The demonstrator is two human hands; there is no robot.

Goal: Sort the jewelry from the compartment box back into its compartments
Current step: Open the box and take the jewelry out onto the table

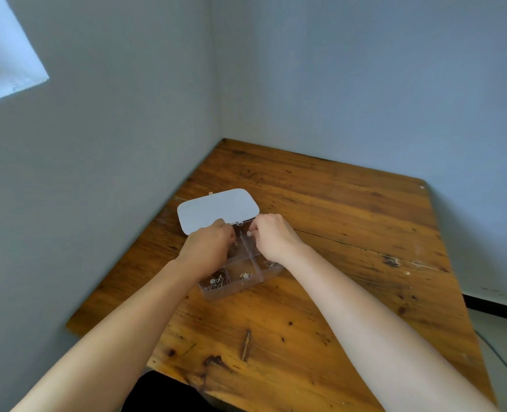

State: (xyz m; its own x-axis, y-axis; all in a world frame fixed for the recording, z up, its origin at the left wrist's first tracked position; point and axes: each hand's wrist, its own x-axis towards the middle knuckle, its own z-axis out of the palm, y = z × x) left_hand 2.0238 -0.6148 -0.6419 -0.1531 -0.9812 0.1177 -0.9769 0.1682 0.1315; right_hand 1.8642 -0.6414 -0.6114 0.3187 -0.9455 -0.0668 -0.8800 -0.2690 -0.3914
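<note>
Both hands are reaching into the far compartments of the clear compartment box [240, 278] on the tabletop [350, 233]: left hand [209, 249] grip hidden, right hand [273, 236] pinching something too small to tell; jewelry [245, 275] is lying nearer.

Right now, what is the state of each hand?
Left hand: curled over the compartment box; grasp cannot be told.
Right hand: fingers pinched; what it holds cannot be told.

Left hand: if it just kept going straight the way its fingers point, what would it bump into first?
Probably the open lid. The left hand reaches away from the person over the far side of the clear box, fingertips about at the lid's hinge edge. Depth is unclear; they may already touch it.
</note>
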